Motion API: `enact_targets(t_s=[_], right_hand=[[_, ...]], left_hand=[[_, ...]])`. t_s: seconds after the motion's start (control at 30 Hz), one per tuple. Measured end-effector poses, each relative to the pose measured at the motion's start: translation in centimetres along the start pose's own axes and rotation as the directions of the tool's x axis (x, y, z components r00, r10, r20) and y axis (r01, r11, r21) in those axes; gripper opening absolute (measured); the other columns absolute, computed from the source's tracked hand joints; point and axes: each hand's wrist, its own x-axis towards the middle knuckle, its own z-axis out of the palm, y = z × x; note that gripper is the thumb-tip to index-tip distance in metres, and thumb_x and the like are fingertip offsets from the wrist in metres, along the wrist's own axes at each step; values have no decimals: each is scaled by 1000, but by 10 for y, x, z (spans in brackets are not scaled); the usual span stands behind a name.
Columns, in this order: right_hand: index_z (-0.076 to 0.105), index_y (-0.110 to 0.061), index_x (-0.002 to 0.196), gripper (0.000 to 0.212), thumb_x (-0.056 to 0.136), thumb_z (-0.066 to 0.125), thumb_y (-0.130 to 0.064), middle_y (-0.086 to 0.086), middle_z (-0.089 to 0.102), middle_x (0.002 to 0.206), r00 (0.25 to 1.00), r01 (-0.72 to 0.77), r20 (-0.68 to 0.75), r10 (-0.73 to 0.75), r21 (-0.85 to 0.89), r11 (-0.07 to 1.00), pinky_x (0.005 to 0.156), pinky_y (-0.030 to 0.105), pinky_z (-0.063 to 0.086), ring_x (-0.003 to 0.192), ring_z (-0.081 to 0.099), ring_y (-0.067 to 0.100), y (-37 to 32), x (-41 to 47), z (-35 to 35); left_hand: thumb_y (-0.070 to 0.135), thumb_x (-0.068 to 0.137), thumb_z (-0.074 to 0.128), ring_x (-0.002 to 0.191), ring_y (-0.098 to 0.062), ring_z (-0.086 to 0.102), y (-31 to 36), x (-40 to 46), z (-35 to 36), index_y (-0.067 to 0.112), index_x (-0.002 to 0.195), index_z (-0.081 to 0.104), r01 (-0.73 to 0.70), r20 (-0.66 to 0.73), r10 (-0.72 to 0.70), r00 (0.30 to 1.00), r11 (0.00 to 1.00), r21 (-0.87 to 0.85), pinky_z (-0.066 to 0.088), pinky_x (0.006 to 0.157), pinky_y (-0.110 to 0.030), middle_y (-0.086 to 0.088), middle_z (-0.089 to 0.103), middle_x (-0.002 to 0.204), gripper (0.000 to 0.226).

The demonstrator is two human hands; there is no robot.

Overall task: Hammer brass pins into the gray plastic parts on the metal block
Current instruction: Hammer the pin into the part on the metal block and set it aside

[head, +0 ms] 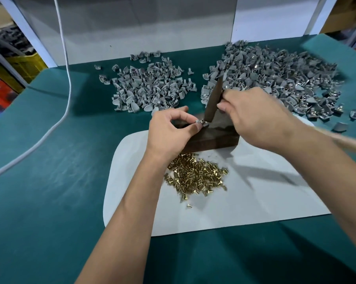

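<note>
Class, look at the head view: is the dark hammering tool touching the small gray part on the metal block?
Touching. The head view shows the tool's lower end meeting the gray part, pinched by the left hand on the metal block.

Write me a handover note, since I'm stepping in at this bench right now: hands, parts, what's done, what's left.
Left hand: pinches one gray part on top of the metal block.
Right hand: grips the hammer, its head down on that part.
Brass pins: loose pile on the white sheet, in front of the block.
Gray parts: left pile and bigger right pile behind the block.
Done: some parts in the right pile show metal; pinned, it seems.
Left: this pin, then the left pile.
</note>
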Motion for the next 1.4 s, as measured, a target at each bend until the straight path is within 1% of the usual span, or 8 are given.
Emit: enact_targets(t_s=[0.13, 0.3, 0.43, 0.57, 0.73, 0.9, 1.03, 1.4], right_hand=[[55, -17, 105, 26, 107, 37, -35, 1, 50, 70, 963, 31, -269, -1, 109, 994, 57, 36, 35, 60, 51, 33, 1, 0, -13], [42, -24, 97, 18, 109, 36, -36, 1, 43, 73, 999, -36, 29, 37, -22, 999, 65, 38, 35, 74, 48, 34, -7, 3, -3], [55, -15, 107, 25, 109, 39, -34, 8, 52, 75, 977, -15, -210, 31, 75, 997, 62, 41, 42, 67, 51, 36, -3, 3, -13], [46, -19, 99, 21, 110, 36, -34, 14, 59, 85, 998, -51, 33, 51, 3, 999, 65, 40, 39, 75, 53, 38, -9, 3, -2], [54, -14, 105, 26, 109, 38, -34, -2, 40, 65, 978, -36, -202, 54, 90, 995, 61, 39, 39, 61, 44, 32, -3, 4, -11], [41, -22, 95, 21, 110, 37, -35, 3, 44, 74, 996, -75, 36, 76, -21, 997, 66, 39, 36, 71, 44, 33, -8, 5, -7], [52, -15, 106, 24, 109, 38, -33, -4, 39, 65, 981, -39, -183, 55, 94, 995, 59, 38, 36, 53, 41, 21, -9, 2, -10], [40, -23, 96, 19, 110, 35, -36, 4, 46, 76, 1000, -26, -16, 26, -3, 1000, 64, 39, 35, 69, 42, 32, -15, 3, -5]], left_hand=[[12, 77, 87, 120, 0, 62, -2, 2, -1, 20, 79, 82, -12, 9, 11, 1000, 1000, 7, 45, 104, -25, 8, 71, 107, 10], [11, 77, 88, 122, -2, 62, -1, 1, 0, 22, 77, 80, -7, -4, 7, 1000, 1000, -1, 44, 103, -22, -3, 71, 125, 14], [10, 77, 87, 120, 0, 63, -2, 2, -1, 26, 74, 79, -32, 11, 32, 999, 999, -3, 42, 96, -13, 16, 71, 104, 18], [10, 78, 87, 121, -2, 63, -2, 1, 0, 26, 74, 78, -31, -22, 31, 999, 999, 11, 42, 89, -3, -4, 71, 125, 19], [11, 78, 87, 121, 1, 62, -2, 2, -1, 25, 76, 80, -43, -4, 43, 999, 999, 12, 40, 88, -3, 8, 71, 111, 16], [10, 78, 87, 119, -1, 63, -2, 1, 1, 26, 76, 79, -42, -28, 43, 999, 999, 25, 39, 85, 2, -5, 70, 126, 18], [11, 78, 87, 120, -1, 63, -2, 2, 0, 25, 76, 79, -57, -15, 58, 998, 998, 30, 45, 98, -13, -1, 72, 121, 17], [7, 77, 87, 118, -1, 64, -3, 2, 1, 28, 72, 78, -40, -13, 40, 999, 999, -6, 48, 100, -21, 5, 72, 110, 23]])
